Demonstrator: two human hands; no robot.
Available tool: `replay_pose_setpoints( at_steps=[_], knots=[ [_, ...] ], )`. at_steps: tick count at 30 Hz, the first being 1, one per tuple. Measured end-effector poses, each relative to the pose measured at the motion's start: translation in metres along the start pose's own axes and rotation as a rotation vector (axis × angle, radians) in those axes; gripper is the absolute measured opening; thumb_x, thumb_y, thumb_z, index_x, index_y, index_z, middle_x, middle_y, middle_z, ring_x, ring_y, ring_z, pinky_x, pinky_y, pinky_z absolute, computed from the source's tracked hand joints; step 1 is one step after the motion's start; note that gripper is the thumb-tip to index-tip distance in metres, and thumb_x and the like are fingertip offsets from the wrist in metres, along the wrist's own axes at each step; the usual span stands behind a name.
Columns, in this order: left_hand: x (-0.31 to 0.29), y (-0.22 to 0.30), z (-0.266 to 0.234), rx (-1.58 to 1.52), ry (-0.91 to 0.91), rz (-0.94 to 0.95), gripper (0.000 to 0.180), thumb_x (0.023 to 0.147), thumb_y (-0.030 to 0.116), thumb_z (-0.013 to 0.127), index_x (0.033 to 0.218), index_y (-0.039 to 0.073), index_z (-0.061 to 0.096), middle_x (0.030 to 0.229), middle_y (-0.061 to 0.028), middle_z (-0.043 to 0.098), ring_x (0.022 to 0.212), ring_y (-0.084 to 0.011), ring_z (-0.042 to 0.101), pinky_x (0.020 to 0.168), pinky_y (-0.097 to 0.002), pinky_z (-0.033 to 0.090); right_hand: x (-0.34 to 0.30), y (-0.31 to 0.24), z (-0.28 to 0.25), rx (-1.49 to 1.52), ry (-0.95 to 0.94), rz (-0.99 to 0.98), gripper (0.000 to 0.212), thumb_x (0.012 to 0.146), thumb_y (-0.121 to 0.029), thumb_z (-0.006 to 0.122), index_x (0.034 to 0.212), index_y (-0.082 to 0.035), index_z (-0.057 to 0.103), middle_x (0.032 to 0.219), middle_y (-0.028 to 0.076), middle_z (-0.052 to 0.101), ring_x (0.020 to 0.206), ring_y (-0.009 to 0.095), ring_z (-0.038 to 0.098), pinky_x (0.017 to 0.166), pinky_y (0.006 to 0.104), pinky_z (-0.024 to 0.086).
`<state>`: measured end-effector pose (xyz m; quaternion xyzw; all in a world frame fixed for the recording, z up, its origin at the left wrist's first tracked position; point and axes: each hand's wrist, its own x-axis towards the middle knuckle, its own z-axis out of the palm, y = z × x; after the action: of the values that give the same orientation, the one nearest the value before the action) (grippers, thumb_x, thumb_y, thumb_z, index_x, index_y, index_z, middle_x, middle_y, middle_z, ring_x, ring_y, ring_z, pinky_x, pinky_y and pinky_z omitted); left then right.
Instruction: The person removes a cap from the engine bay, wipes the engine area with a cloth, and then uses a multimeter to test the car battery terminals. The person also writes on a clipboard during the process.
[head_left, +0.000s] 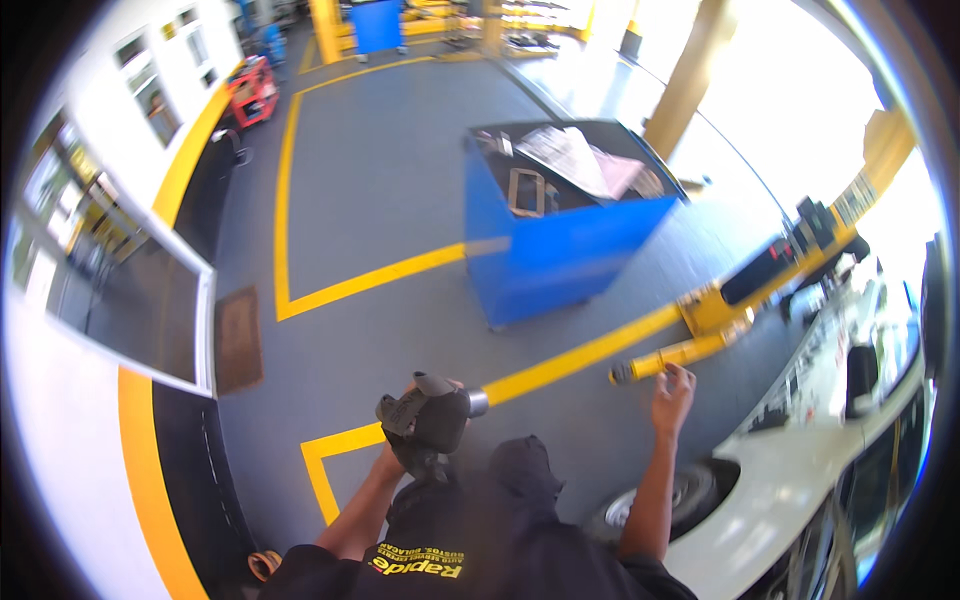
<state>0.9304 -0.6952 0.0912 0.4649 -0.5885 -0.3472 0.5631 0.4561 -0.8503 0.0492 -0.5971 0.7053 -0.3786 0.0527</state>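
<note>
My left hand (pixel 393 459) is closed around a black cordless impact wrench (pixel 428 415) with a short silver socket end pointing right. The tool is held in front of my body and hides most of that hand. My right hand (pixel 674 396) is raised to the right with its fingers loosely bent and apart, and nothing shows in it. In the picture it lies beside the end of a yellow lift arm (pixel 665 358); whether they touch I cannot tell.
Ahead stands a blue workbench (pixel 560 255) with papers and a rectangular frame on its dark top. A light-coloured car (pixel 790 465) is close on my right, near a yellow lift post (pixel 870 190). A glass door (pixel 130 270) and brown mat (pixel 238 340) are at left; a red cart (pixel 252 92) is farther off.
</note>
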Motion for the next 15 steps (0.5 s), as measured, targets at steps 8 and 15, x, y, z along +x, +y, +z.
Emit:
replay_pose_setpoints(
  at_steps=[8,15],
  knots=[
    [0.075,-0.107,-0.009,0.127,0.606,0.002,0.042,0.096,0.004,0.080,0.136,0.008,0.068,0.128,-0.0069,0.072,0.120,-0.0215,0.068,0.108,-0.0429,0.055,0.362,0.122,0.201,-0.114,0.016,0.102,0.035,0.098,-0.020,0.070,0.126,0.000,0.077,0.116,0.023,0.077,0.110,0.037,0.073,0.099,0.0470,0.056],
    [0.190,-0.132,0.024,0.355,0.893,0.048,0.052,0.094,0.009,0.083,0.141,0.006,0.063,0.125,-0.0106,0.072,0.118,-0.0242,0.069,0.108,-0.0449,0.055,0.604,0.138,0.348,-0.276,-0.005,0.191,0.063,0.105,-0.052,0.063,0.148,-0.007,0.069,0.146,0.024,0.070,0.134,0.043,0.064,0.117,0.0519,0.048]
  ],
)
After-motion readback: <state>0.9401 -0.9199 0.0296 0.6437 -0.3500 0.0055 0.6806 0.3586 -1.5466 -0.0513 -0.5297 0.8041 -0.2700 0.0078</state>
